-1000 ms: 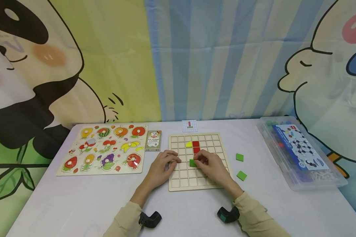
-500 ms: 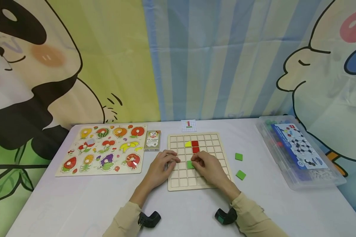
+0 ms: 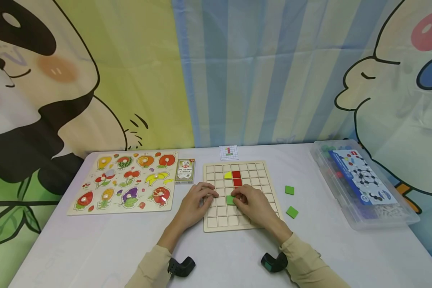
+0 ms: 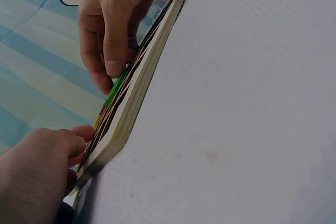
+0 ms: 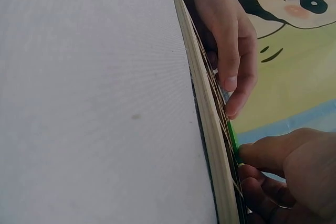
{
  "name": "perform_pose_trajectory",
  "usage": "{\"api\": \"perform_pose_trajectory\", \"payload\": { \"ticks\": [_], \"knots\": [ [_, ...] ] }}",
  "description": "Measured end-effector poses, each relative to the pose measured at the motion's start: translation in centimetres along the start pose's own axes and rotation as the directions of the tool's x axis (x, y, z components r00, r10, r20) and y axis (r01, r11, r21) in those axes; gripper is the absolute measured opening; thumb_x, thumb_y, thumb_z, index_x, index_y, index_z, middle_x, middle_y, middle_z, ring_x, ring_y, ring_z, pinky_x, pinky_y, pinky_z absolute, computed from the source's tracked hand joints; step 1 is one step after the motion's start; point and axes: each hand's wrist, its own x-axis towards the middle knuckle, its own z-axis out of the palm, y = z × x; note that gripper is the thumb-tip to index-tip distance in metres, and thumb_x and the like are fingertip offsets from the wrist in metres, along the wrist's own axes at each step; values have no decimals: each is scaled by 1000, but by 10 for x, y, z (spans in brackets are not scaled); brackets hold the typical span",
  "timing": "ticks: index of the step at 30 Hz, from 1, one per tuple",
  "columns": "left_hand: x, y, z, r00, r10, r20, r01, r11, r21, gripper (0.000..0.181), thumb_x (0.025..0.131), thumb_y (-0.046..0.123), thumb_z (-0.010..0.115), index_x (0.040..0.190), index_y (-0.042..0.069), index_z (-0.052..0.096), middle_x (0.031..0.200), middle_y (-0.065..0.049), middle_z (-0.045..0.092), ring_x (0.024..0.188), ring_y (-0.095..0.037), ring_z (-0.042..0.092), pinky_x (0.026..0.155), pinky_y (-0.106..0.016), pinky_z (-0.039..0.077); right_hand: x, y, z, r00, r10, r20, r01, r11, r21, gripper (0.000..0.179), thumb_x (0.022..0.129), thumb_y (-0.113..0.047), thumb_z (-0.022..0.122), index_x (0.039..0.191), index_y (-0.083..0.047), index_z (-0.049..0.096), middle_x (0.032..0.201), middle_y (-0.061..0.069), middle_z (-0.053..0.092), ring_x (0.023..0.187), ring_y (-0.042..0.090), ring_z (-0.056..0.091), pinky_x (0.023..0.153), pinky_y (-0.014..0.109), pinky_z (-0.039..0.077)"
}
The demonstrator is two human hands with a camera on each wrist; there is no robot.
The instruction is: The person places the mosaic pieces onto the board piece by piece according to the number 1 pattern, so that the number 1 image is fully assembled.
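Note:
A square wooden grid board (image 3: pixel 221 222) lies on the white table between the hands. The left hand (image 3: pixel 196 203) rests on its left edge, fingertips on the top face, seen also in the right wrist view. The right hand (image 3: pixel 253 204), fingers bent, pinches the right side of a green square tile (image 3: pixel 230 200), which lies on the grid near its middle. Farther up the board sit a yellow tile (image 3: pixel 228 175) and red tiles (image 3: pixel 236 175) in a column, the column's lower end hidden by the right hand. In the left wrist view the green tile (image 4: pixel 112 94) shows edge-on under the right fingertips.
Two loose green tiles (image 3: pixel 289 190) lie right of the board. Behind it is a small pattern card (image 3: pixel 229 153). A playing card box (image 3: pixel 185 171) and a fruit puzzle board (image 3: pixel 120 210) stand left; a clear plastic case (image 3: pixel 367 224) with a blue booklet sits far right.
The green tile under the right hand has shifted slightly left and now lies flatter on the grid. The left hand stays in place; the view has moved slightly.

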Motion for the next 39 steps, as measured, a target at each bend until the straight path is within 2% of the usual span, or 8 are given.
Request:
{"api": "perform_pose_trajectory", "payload": {
  "ticks": [10, 15, 20, 23, 25, 31, 34, 39],
  "knots": [
    [-1, 1, -1, 1000, 17, -9, -17, 1000, 6, 15, 91, 15, 60, 97, 26, 69, 118, 10, 57, 99, -9, 49, 75, -27, 40, 0, -1, -5, 999, -2, 44, 4, 1000, -29, 13, 87, -15, 66, 99, -15, 68, 80, -11, 55, 69, 3, 49, 62, 19, 42],
    [-1, 0, -1, 1000, 2, -2, -2, 1000, 3, 16, 92, 14, 60, 97, 27, 69, 118, 11, 57, 100, -8, 48, 76, -28, 40, 0, 2, -13, 994, -23, 103, 20, 999, 27, 15, 90, -17, 63, 104, -15, 66, 85, -10, 57, 74, 5, 51, 67, 21, 44],
    [-1, -1, -1, 1000, -8, 7, 8, 1000, -1, 17, 92, 14, 59, 97, 27, 69, 119, 11, 57, 100, -7, 48, 76, -27, 40, 1, 11, -29, 989, -2, 149, -12, 995, 96, 19, 92, -19, 59, 111, -15, 63, 89, -7, 60, 79, 9, 54, 71, 23, 46],
    [-1, 0, 0, 1000, 18, 0, -18, 1000, 13, 17, 92, 14, 59, 99, 26, 69, 119, 10, 57, 98, -7, 48, 75, -26, 40, 3, 20, -43, 990, 6, 139, -19, 996, 88, 20, 93, -19, 59, 112, -14, 63, 93, -5, 63, 80, 10, 56, 71, 25, 47],
    [0, 0, -1, 998, 67, 4, -67, 997, 50, 19, 92, 13, 59, 102, 26, 68, 120, 8, 56, 97, -8, 48, 76, -27, 41, 4, 28, -53, 991, 7, 132, -16, 998, 69, 21, 94, -19, 58, 113, -11, 63, 97, -1, 64, 82, 12, 58, 73, 27, 48],
    [-1, 6, -2, 974, 214, 81, -224, 963, 151, 28, 91, 12, 58, 114, 26, 65, 122, 5, 54, 98, -11, 48, 81, -29, 43, -1, 61, -89, 989, 72, 130, -69, 997, -21, 23, 95, -19, 56, 114, -7, 62, 101, 6, 64, 87, 18, 59, 75, 34, 48],
    [-2, 7, -2, 968, 215, 127, -237, 952, 191, 34, 91, 13, 57, 121, 29, 62, 122, 6, 54, 99, -12, 46, 82, -30, 41, -5, 77, -106, 983, 128, 129, -118, 990, -78, 23, 94, -17, 57, 113, -6, 61, 99, 9, 63, 87, 20, 58, 72, 34, 47],
    [-4, 9, -1, 967, 166, 193, -211, 947, 241, 45, 93, 15, 55, 133, 37, 52, 127, 5, 51, 102, -13, 43, 82, -32, 37, -11, 95, -122, 960, 208, 189, -184, 973, -137, 25, 91, -17, 60, 112, -4, 60, 102, 14, 58, 91, 26, 56, 73, 38, 46]
  ]
}}
